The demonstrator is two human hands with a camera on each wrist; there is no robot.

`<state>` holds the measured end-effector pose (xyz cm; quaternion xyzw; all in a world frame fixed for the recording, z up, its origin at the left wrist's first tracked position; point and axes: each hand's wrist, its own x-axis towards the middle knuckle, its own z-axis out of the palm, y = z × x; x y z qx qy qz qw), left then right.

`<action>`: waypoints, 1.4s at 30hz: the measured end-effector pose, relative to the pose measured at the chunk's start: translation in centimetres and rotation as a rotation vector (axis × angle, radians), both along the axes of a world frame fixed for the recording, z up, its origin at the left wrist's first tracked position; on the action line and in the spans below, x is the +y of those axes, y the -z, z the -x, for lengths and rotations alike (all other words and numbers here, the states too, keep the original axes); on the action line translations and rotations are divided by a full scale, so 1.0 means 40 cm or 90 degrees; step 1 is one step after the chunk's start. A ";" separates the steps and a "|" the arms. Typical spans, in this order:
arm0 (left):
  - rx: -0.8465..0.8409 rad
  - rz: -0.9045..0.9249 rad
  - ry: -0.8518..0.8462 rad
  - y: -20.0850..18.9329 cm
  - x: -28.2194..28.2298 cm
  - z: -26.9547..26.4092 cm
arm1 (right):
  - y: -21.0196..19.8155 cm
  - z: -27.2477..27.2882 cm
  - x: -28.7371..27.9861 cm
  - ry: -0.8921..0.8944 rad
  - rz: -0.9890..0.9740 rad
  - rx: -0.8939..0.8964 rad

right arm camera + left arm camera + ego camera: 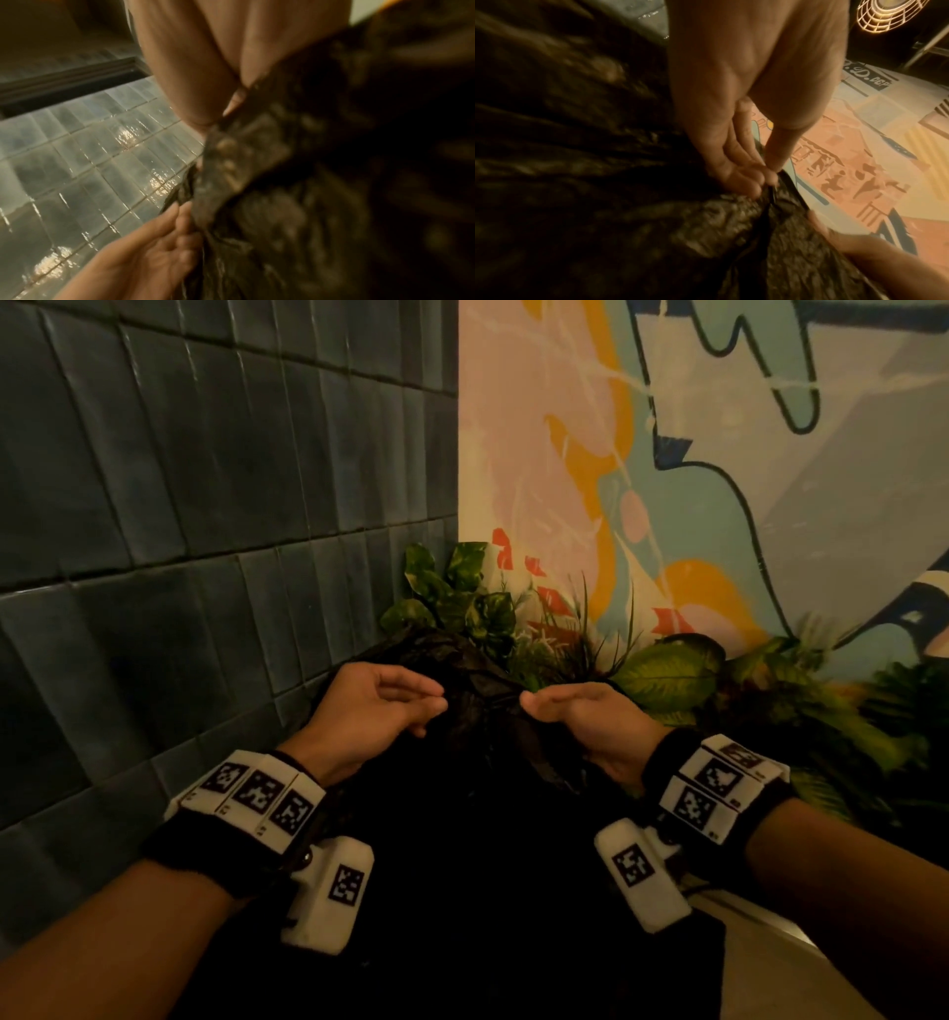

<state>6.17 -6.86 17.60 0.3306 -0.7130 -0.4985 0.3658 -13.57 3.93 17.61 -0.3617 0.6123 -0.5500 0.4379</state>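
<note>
A black crinkled plastic bag [482, 711] hangs between my two hands in the head view, its lower part lost in darkness. My left hand [431, 703] pinches the bag's gathered top edge from the left between thumb and fingers. My right hand [529, 703] pinches the same bunched edge from the right. In the left wrist view the left hand [770, 172] nips the plastic bag [731, 233] at its fingertips. In the right wrist view the right hand [216, 121] grips the bag [257, 162], with the left hand's fingers [177, 221] below.
A dark tiled wall [179, 505] stands close on the left and a painted mural wall [719, 480] on the right. Green leafy plants [662, 675] fill the corner behind the bag. A pale floor strip [770, 958] shows at lower right.
</note>
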 end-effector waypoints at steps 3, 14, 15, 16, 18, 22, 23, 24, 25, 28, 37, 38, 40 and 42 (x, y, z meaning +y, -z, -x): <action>0.025 -0.109 0.081 -0.013 0.029 0.012 | 0.000 -0.005 0.005 -0.023 0.047 0.002; 0.082 -0.103 0.016 -0.065 0.035 0.044 | 0.029 -0.024 0.024 -0.160 0.090 0.052; 0.090 -0.103 0.007 -0.068 0.033 0.043 | 0.030 -0.024 0.029 -0.158 0.086 0.062; 0.095 -0.097 -0.008 -0.070 0.031 0.043 | 0.028 -0.024 0.033 -0.154 0.087 0.071; 0.122 -0.066 -0.061 -0.075 0.018 0.046 | 0.023 -0.023 0.042 -0.179 0.079 0.102; 0.233 -0.012 -0.200 -0.124 -0.054 0.011 | 0.013 0.005 0.092 -0.325 -0.035 0.260; 0.258 -0.005 -0.230 -0.138 -0.078 -0.007 | 0.016 0.020 0.103 -0.352 -0.071 0.332; 0.278 0.000 -0.257 -0.149 -0.102 -0.024 | 0.021 0.040 0.108 -0.369 -0.106 0.398; 0.293 0.005 -0.288 -0.155 -0.129 -0.043 | 0.024 0.059 0.113 -0.371 -0.137 0.437; 0.257 0.058 -0.418 -0.165 -0.190 -0.093 | 0.014 0.106 0.113 -0.289 -0.137 0.466; -0.235 0.386 0.117 -0.235 -0.009 0.021 | -0.205 0.056 0.009 -0.106 0.215 0.522; -0.290 0.377 0.166 -0.254 -0.007 0.028 | -0.228 0.047 0.004 -0.112 0.226 0.506; -0.311 0.416 0.155 -0.293 -0.019 0.017 | -0.260 0.049 0.015 -0.175 0.160 0.502; -0.245 0.431 0.086 -0.319 -0.049 -0.014 | -0.263 0.072 0.045 -0.292 -0.008 0.518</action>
